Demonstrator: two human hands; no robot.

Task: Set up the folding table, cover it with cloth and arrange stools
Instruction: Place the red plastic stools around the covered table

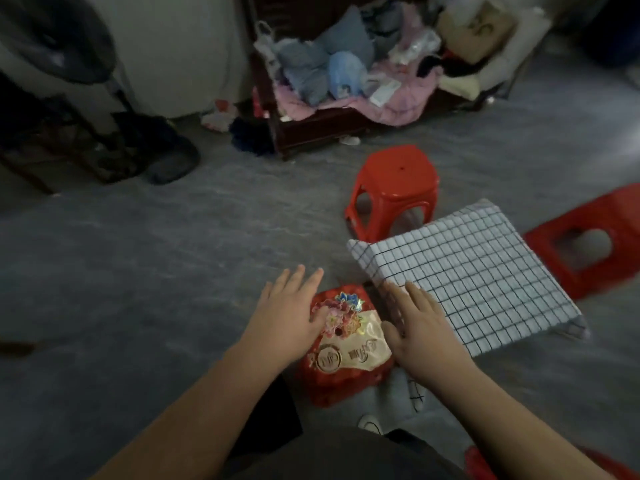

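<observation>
A low table draped in a white cloth with a dark grid [464, 275] stands on the grey floor at centre right. A red plastic stool [394, 188] stands upright just behind it. Another red stool [595, 237] lies on its side to the right. A third red stool with a flowered, gold-printed seat [349, 344] sits right below me, next to the table's near-left corner. My left hand [287, 313] hovers flat over that stool's left edge, fingers spread. My right hand [419, 327] rests flat at the cloth's near-left edge, fingers apart.
A dark wooden couch [311, 129] piled with clothes and pillows stands at the back. A fan on a stand [72, 46] and dark clutter fill the left rear. Something red [485, 462] shows at the bottom right edge. Grey floor [138, 271] spreads to the left.
</observation>
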